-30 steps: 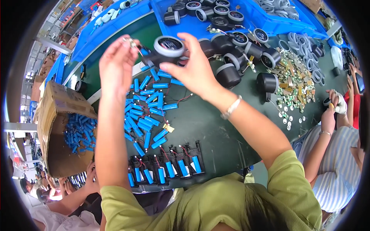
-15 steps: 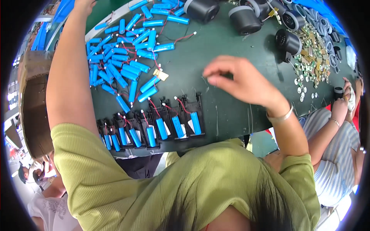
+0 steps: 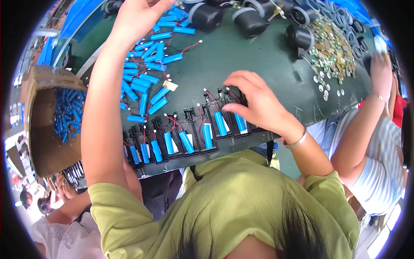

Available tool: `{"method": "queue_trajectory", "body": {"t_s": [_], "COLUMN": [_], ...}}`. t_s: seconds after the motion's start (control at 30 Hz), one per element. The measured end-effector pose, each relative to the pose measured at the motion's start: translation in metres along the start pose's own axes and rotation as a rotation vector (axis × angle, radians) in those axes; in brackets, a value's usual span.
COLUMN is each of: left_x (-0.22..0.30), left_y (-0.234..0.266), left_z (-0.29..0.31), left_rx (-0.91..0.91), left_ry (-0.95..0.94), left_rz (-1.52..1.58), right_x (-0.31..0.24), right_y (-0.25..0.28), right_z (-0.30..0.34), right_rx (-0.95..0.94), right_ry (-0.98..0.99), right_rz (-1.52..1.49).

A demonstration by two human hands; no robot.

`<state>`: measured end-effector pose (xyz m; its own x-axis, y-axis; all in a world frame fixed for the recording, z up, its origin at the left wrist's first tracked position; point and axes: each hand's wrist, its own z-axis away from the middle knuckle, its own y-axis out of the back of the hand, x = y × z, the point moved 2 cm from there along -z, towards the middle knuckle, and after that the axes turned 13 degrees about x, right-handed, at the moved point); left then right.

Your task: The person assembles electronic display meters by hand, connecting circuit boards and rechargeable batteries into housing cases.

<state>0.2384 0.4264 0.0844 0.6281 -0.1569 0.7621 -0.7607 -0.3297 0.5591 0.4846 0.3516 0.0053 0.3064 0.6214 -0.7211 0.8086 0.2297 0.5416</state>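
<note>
My right hand (image 3: 258,101) hovers at the right end of a row of black plastic holders (image 3: 196,138), fingers bent and thumb apart, with nothing seen in it. Each holder carries a blue cylindrical battery (image 3: 208,137) with red wires and a white plug. The hand partly covers the rightmost holders. My left hand (image 3: 140,19) reaches to the far edge of the view, above the heap of loose blue batteries (image 3: 140,82). Its fingertips are cut off there, so any hold is hidden. A small cream tag (image 3: 170,85) lies beside the heap.
Black cylindrical housings (image 3: 250,22) stand at the back. To their right lie a pile of small circuit boards (image 3: 332,52) and grey rings (image 3: 340,15). A cardboard box (image 3: 36,125) at the left holds more batteries. Co-workers' arms (image 3: 362,134) flank me.
The row of holders has shifted right along the table edge. My right hand has come down toward its right end. My left hand shows more, and the view has shifted.
</note>
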Motion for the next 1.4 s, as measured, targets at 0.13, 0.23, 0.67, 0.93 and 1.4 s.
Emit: {"method": "queue_trajectory", "body": {"t_s": [0.13, 0.23, 0.67, 0.93, 1.4], "left_x": [-0.009, -0.008, -0.025, 0.005, 0.006], "left_y": [-0.018, -0.031, -0.040, -0.088, -0.091], "left_z": [-0.005, -0.006, 0.011, 0.036, 0.004], "left_rx": [-0.013, -0.027, -0.030, 0.104, 0.168], "left_ry": [-0.083, -0.060, -0.044, -0.472, -0.028], "left_rz": [-0.079, 0.024, -0.466, -0.650, -0.277], "right_x": [0.014, 0.022, 0.031, 0.042, 0.048], "right_y": [0.030, 0.033, 0.036, 0.039, 0.051], "right_z": [0.008, 0.010, 0.003, 0.005, 0.006], "right_rx": [0.132, 0.113, 0.009, 0.104, 0.132], "right_ry": [-0.089, -0.190, -0.253, -0.344, -0.339], "right_rz": [0.101, 0.154, -0.211, -0.267, -0.189]}}
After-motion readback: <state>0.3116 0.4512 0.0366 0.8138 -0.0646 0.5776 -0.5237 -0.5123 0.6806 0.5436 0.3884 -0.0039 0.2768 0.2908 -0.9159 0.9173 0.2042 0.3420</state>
